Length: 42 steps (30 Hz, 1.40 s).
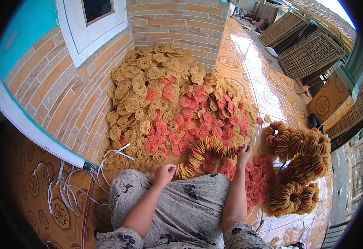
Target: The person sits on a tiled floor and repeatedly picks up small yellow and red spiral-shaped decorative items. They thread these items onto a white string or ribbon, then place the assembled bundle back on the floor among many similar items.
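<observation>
Now I am pinching both ends of a curved string of crackers [202, 152]: left hand [165, 173] closed, right hand [244, 152] closed.

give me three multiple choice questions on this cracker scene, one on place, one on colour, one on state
1. Where do the finished rings lie?
A. to the person's right
B. on the lap
C. on the window sill

2. What colours are the crackers in the loose pile?
A. green and white
B. yellow and pink-red
C. blue and black

3. How is the row of crackers between the hands arranged?
A. scattered flat
B. bagged
C. stacked on edge in a curve

Answers: 1 A, they sit on the tile beside the right hand. 2 B, both colours show throughout. 3 C, it arcs from the left hand to the right.
</observation>
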Tool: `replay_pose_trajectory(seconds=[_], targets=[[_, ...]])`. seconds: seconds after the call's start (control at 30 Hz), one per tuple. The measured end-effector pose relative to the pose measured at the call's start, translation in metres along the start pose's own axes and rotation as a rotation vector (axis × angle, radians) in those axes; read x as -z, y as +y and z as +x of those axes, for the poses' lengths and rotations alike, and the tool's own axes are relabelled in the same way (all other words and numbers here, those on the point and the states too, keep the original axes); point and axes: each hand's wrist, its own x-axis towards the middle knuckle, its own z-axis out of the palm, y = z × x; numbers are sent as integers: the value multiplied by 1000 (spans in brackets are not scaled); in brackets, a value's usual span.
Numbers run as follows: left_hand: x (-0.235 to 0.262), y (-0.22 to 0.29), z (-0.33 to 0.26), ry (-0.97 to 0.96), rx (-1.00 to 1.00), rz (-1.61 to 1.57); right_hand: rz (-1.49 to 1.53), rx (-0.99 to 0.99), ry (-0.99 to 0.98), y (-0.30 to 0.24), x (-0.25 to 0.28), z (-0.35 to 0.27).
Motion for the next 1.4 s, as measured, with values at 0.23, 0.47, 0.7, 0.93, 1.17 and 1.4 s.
replay_pose_trajectory(seconds=[0.23,0.47,0.7,0.93,1.17,1.4], targets=[[13,-15,22,436,53,-403,-123,368,148,-80,12,-10],[63,-49,43,535,257,-989,73,296,-101,-145,11,-52],[78,-60,51,674,433,-863,-182,625,-270,-186,4,-92],[46,-48,48,502,523,-945,-232,699,-449,-255,-12,-126],[54,6,31,416,-46,-477,-501,815,-488,-259,-15,-121],[48,107,-8,176,-719,103,-374,741,-678,-229,-28,-164]])
